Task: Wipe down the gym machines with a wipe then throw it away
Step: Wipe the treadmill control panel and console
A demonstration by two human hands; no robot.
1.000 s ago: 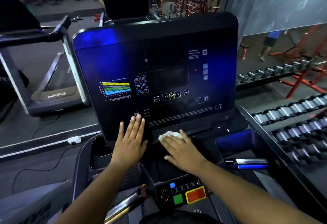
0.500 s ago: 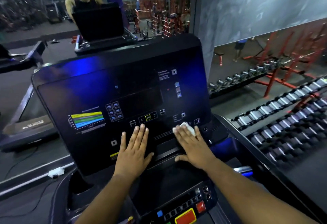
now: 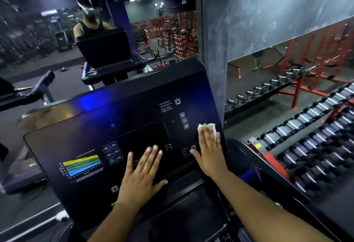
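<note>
Mirrors [image 3: 57, 37] filled the wall behind the machine from nine o'clock round to twelve, throwing back a dim gym floor and a person standing at a console. Grey, marbled wall panelling [image 3: 268, 12] rose from one o'clock to three, with a lower mirror strip beneath it showing red racks. Dumbbell racks [image 3: 316, 127] ran diagonally along the three o'clock side, close beside the machine's right edge, so free room on that flank looked narrow. Toward nine o'clock another treadmill [image 3: 28, 92] stood apart, with bare floor between it and this one.

Filling the centre was the treadmill console [image 3: 134, 127], a broad, glossy black panel tilted back, its top edge catching blue light and its right edge running just beside the grey wall's corner. Printed on it at about eight o'clock was a coloured chart [image 3: 82, 165] (yellow, green and blue bands), with small icon buttons just beside it.

Spread flat on the lower middle of the panel lay the left hand [image 3: 141, 174], fingers straight and splayed, holding nothing. At about three o'clock on the panel, the right hand [image 3: 208, 150] pressed down with fingers straight and together, palm on the surface near the panel's right edge. Under its fingertips sat the wipe [image 3: 209, 127], white and crumpled, peeking out past them and lying against the console face just short of that right edge.
</note>
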